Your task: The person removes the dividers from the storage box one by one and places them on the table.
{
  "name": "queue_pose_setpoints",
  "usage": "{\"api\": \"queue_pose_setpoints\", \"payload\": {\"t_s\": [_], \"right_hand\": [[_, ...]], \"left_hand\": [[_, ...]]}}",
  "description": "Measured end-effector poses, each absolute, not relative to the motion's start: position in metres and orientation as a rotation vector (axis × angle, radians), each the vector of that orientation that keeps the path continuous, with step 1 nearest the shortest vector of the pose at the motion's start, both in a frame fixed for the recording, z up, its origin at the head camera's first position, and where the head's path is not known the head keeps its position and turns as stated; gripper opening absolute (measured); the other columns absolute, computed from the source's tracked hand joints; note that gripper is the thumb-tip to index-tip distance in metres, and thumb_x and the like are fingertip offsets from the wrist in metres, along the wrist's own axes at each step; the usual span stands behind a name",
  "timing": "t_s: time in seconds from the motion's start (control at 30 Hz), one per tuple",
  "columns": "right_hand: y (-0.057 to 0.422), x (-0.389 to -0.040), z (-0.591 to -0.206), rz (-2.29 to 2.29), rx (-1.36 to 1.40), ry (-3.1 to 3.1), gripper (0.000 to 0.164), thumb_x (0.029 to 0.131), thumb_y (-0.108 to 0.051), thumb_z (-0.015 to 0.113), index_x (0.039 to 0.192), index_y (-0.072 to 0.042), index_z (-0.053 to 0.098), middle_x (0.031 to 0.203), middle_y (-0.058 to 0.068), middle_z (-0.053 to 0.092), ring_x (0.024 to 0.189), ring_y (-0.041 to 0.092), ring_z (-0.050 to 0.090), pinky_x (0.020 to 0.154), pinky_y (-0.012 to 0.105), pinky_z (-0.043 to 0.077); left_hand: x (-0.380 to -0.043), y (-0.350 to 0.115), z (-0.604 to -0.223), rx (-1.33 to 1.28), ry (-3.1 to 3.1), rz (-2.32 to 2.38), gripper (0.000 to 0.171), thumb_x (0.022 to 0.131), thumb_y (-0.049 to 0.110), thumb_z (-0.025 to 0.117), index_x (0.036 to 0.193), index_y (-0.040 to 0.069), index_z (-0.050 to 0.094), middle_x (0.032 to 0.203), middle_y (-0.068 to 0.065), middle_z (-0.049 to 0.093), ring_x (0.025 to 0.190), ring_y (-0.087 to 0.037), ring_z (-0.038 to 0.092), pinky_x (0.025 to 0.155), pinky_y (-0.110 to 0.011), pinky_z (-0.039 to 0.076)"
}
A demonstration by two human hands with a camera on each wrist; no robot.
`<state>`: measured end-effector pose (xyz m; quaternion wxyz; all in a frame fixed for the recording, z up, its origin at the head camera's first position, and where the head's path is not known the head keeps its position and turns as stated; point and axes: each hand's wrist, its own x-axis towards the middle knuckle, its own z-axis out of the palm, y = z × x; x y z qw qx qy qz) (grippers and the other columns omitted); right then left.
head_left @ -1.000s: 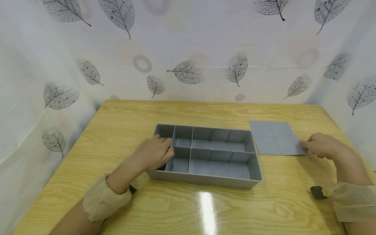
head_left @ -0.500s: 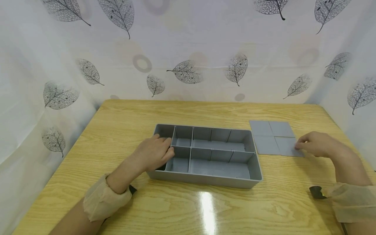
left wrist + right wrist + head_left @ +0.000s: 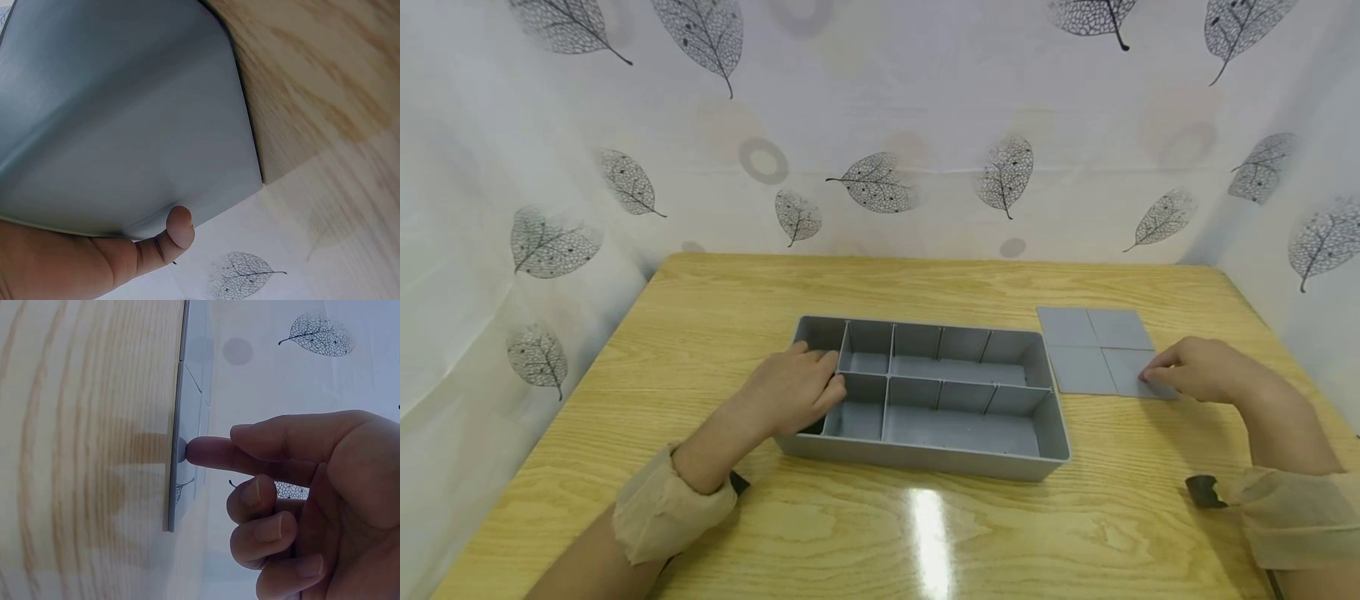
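Observation:
A grey divided organizer box [image 3: 925, 464] stands on the table, its compartments facing up. My left hand [image 3: 792, 387] grips its left end, reaching over the rim; some fingertips are hidden inside. In the left wrist view the thumb [image 3: 180, 228] lies at the rim against the grey wall [image 3: 156, 137]. To the right of the box, several thin grey square plates [image 3: 1078, 368] lie flat, edge to edge. The index fingertip of my right hand [image 3: 1206, 372] touches the near right plate [image 3: 1126, 367]. In the right wrist view that finger is straight, the lower fingers loosely curled.
The wooden table [image 3: 820, 525] has a bright light reflection in front of the box. A white curtain [image 3: 925, 100] with a leaf pattern hangs behind the table and at both sides. Thin dividers [image 3: 887, 408] split the box's inside.
The near right plate, held by its edge and jutting out a second ago, now lies lined up with the others. My right fingertips have moved left onto it. The left hand stays put.

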<state>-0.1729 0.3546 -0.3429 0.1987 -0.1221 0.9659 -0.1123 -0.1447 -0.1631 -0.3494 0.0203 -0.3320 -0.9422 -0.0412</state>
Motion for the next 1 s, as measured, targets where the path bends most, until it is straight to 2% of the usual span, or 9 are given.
{"api": "queue_pose_setpoints", "payload": {"t_s": [0.07,0.23,0.3,0.37,0.47,0.57,0.7,0.83,1.0], "right_hand": [[0.355,-0.173,-0.343,-0.314,-0.342,2.702,0.032,0.091,-0.032,0.053,0.102,-0.005,0.068,0.102,0.025,0.062,0.084,0.031,0.059,0.067,0.047,0.048],[0.353,-0.172,-0.342,-0.315,-0.34,2.73,0.033,0.091,-0.035,0.052,0.102,-0.008,0.069,0.105,0.025,0.062,0.094,0.043,0.055,0.072,0.052,0.047],[0.35,-0.17,-0.341,-0.339,-0.352,2.745,0.033,0.092,-0.036,0.051,0.103,-0.01,0.069,0.107,0.024,0.061,0.098,0.043,0.054,0.074,0.051,0.047],[0.346,-0.168,-0.341,-0.403,-0.378,2.74,0.032,0.092,-0.036,0.051,0.106,-0.011,0.068,0.109,0.021,0.062,0.093,0.038,0.057,0.072,0.047,0.048],[0.338,-0.165,-0.342,-0.493,-0.441,2.71,0.03,0.093,-0.034,0.051,0.11,-0.014,0.066,0.109,0.013,0.063,0.082,0.02,0.057,0.067,0.038,0.047],[0.331,-0.165,-0.344,-0.542,-0.476,2.667,0.03,0.093,-0.033,0.051,0.113,-0.016,0.065,0.094,0.005,0.063,0.067,0.012,0.05,0.064,0.034,0.044],[0.326,-0.166,-0.347,-0.518,-0.52,2.662,0.028,0.093,-0.03,0.052,0.112,-0.015,0.066,0.091,0.004,0.063,0.074,0.013,0.049,0.069,0.037,0.042],[0.325,-0.166,-0.348,-0.501,-0.539,2.679,0.026,0.092,-0.028,0.053,0.109,-0.014,0.067,0.109,0.012,0.063,0.093,0.021,0.052,0.079,0.045,0.044],[0.325,-0.166,-0.349,-0.501,-0.537,2.676,0.027,0.092,-0.03,0.053,0.109,-0.014,0.067,0.113,0.016,0.062,0.106,0.032,0.053,0.085,0.053,0.043]], "left_hand": [[-0.145,-0.163,-0.349,-1.03,-2.922,-0.124,0.031,0.095,0.028,0.029,0.068,0.015,0.037,0.06,0.003,0.039,0.059,-0.016,0.037,0.063,-0.031,0.034],[-0.145,-0.163,-0.349,-1.028,-2.933,-0.119,0.031,0.095,0.029,0.029,0.068,0.015,0.037,0.061,0.003,0.04,0.06,-0.017,0.037,0.063,-0.032,0.034],[-0.145,-0.163,-0.349,-1.028,-2.934,-0.118,0.031,0.095,0.029,0.029,0.068,0.015,0.037,0.061,0.003,0.04,0.06,-0.017,0.037,0.063,-0.032,0.034],[-0.145,-0.163,-0.349,-1.028,-2.933,-0.117,0.031,0.095,0.029,0.029,0.068,0.015,0.037,0.061,0.004,0.04,0.06,-0.017,0.037,0.063,-0.032,0.034],[-0.145,-0.163,-0.349,-1.029,-2.929,-0.116,0.031,0.095,0.029,0.029,0.068,0.015,0.037,0.061,0.004,0.04,0.06,-0.017,0.037,0.063,-0.031,0.034],[-0.145,-0.163,-0.349,-1.028,-2.927,-0.118,0.031,0.095,0.029,0.029,0.068,0.015,0.037,0.061,0.004,0.039,0.06,-0.017,0.036,0.062,-0.031,0.034],[-0.144,-0.164,-0.349,-1.033,-2.925,-0.119,0.031,0.095,0.028,0.029,0.068,0.015,0.037,0.06,0.003,0.039,0.059,-0.017,0.036,0.061,-0.031,0.033],[-0.144,-0.164,-0.348,-1.038,-2.919,-0.114,0.031,0.095,0.028,0.029,0.068,0.015,0.037,0.06,0.003,0.039,0.058,-0.016,0.036,0.062,-0.031,0.033],[-0.144,-0.163,-0.348,-1.036,-2.922,-0.108,0.031,0.095,0.028,0.029,0.068,0.015,0.037,0.06,0.003,0.039,0.059,-0.016,0.036,0.062,-0.031,0.034]]}}
